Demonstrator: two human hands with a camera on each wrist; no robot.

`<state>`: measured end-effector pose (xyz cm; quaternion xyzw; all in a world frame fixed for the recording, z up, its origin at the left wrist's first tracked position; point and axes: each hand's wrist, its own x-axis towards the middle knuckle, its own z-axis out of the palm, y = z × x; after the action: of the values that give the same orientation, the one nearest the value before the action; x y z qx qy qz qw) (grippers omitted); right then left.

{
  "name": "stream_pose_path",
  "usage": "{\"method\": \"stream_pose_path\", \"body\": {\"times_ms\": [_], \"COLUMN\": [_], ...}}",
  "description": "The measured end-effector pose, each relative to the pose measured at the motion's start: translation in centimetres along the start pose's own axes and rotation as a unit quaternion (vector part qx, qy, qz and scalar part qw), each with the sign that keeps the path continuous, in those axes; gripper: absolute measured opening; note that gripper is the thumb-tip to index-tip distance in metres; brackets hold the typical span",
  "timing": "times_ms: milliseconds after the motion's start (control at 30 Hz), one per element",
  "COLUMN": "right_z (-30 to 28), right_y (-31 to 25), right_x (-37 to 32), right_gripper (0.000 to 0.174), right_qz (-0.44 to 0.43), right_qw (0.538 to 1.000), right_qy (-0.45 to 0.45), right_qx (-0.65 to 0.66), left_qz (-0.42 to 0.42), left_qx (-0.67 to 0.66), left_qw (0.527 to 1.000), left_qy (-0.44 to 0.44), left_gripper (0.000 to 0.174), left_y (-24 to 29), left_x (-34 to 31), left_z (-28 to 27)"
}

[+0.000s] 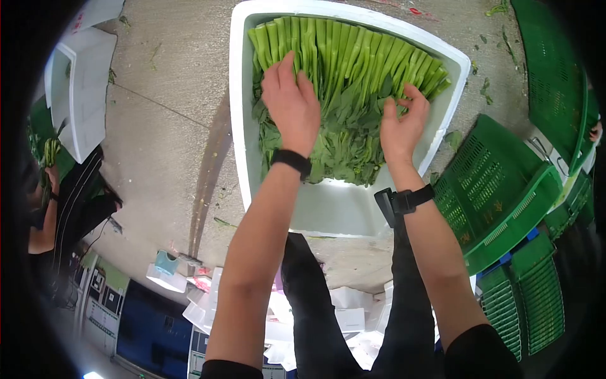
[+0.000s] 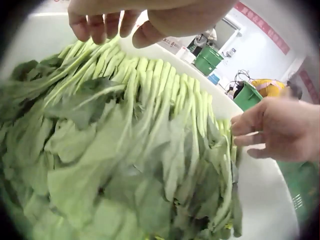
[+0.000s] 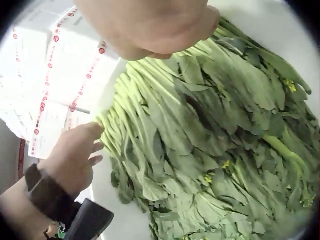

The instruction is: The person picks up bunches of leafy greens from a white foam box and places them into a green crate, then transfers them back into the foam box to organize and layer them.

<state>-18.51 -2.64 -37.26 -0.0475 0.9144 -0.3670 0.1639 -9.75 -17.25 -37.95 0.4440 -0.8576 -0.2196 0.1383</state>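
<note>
A white foam box [image 1: 237, 107] holds a thick layer of leafy green stalks that look like choy sum [image 1: 344, 57]. Their cut ends line up along the far wall, with leaves and small yellow flowers toward me. Over the stalks on the left is my left hand [image 1: 291, 104], its fingers extended and loosely bent. My right hand [image 1: 403, 129] hovers at the right end of the row, thumb apart from the fingers. In the left wrist view, the right hand [image 2: 280, 129] has its fingertips right at the outermost stalks. The left hand [image 3: 75, 155] is beside the stem ends in the right wrist view.
Green plastic crates [image 1: 499, 183] stand to the right of the box. At the left, another person's hand grips a bunch of greens [image 1: 50, 151] near white foam boxes [image 1: 91, 95]. Leaf scraps lie on the concrete floor [image 1: 164, 82]. Behind my legs are more white boxes [image 1: 350, 319].
</note>
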Motion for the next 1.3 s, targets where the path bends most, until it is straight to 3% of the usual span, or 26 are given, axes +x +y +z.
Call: {"method": "stream_pose_path", "body": {"times_ms": [67, 133, 333, 400, 467, 667, 733, 800, 867, 900, 967, 1067, 1100, 1133, 1200, 1233, 1267, 1300], "right_z": [0.6, 1.2, -0.2, -1.2, -2.3, -5.1, -6.9, -9.7, -11.7, -12.1, -13.1, -14.0, -13.8, -14.5, -12.8, -11.3, -9.1, -6.5], "right_y": [-0.8, -1.1, -0.4, 0.4, 0.9, 0.4, 0.8, 3.4, 3.2, 4.9, 8.4, 7.1, 5.2, 1.9, 1.0, 0.8, 2.1, 4.0], "right_x": [0.1, 0.4, 0.4, 0.5, 0.8, 6.1, 10.0, 17.2, 22.7, 25.4, 29.0, 25.3, 21.4, 16.9, 8.6, 4.4, 0.9, -1.3], "right_gripper": [0.038, 0.036, 0.034, 0.034, 0.034, 0.031, 0.027, 0.033, 0.059, 0.059, 0.085, 0.094, 0.087, 0.065, 0.022, 0.023, 0.036, 0.048], "right_qz": [-0.008, -0.011, 0.013, 0.025, 0.044, 0.029, -0.066, -0.137, 0.035, 0.036, 0.118, 0.058, -0.058, 0.020, 0.102, 0.237, 0.277, 0.248], "right_qw": [1.000, 0.995, 0.986, 0.982, 0.971, 0.957, 0.971, 0.976, 0.976, 0.976, 0.992, 0.997, 0.992, 0.986, 0.954, 0.917, 0.894, 0.931], "right_qy": [-0.021, -0.048, -0.069, -0.076, -0.087, -0.021, 0.041, 0.102, 0.082, 0.087, 0.033, 0.050, 0.076, 0.021, -0.042, -0.094, -0.155, -0.126], "right_qx": [0.014, 0.092, 0.150, 0.169, 0.218, 0.289, 0.225, 0.133, 0.198, 0.199, 0.032, 0.006, 0.083, 0.167, 0.277, 0.306, 0.316, 0.238], "left_qz": [-0.048, -0.052, -0.061, -0.046, -0.071, -0.099, -0.085, -0.074, -0.072, -0.088, -0.099, -0.067, 0.015, 0.097, 0.133, 0.164, 0.170, 0.182], "left_qx": [-0.093, -0.087, -0.109, -0.096, -0.092, -0.104, -0.121, -0.157, -0.146, -0.150, -0.154, -0.160, -0.144, -0.125, -0.113, -0.103, -0.102, -0.105], "left_qw": [0.991, 0.993, 0.990, 0.994, 0.992, 0.984, 0.980, 0.975, 0.971, 0.966, 0.961, 0.950, 0.947, 0.937, 0.933, 0.929, 0.926, 0.919], "left_qy": [-0.081, -0.062, -0.066, -0.024, -0.048, -0.109, -0.134, -0.140, -0.173, -0.188, -0.208, -0.258, -0.286, -0.311, -0.314, -0.316, -0.322, -0.332], "left_gripper": [0.034, 0.030, 0.023, 0.023, 0.023, 0.021, 0.024, 0.035, 0.045, 0.045, 0.045, 0.044, 0.042, 0.040, 0.038, 0.036, 0.036, 0.035], "left_y": [-0.3, -0.5, -1.5, -1.6, -1.6, -1.5, -0.9, -0.2, 0.7, 1.2, 3.0, 6.8, 7.8, 8.8, 10.6, 11.3, 11.9, 12.4], "left_x": [1.8, 2.9, 4.2, 4.6, 5.1, 6.4, 6.5, 5.9, 5.0, 4.3, 2.8, 0.5, -0.4, -1.0, -1.3, -1.4, -1.5, -1.5], "left_z": [0.5, 1.3, 2.8, 3.3, 3.3, 2.9, 3.0, 1.9, 0.2, -0.7, -2.7, -4.0, -3.5, -3.0, -1.4, -0.7, 0.2, 1.2]}}
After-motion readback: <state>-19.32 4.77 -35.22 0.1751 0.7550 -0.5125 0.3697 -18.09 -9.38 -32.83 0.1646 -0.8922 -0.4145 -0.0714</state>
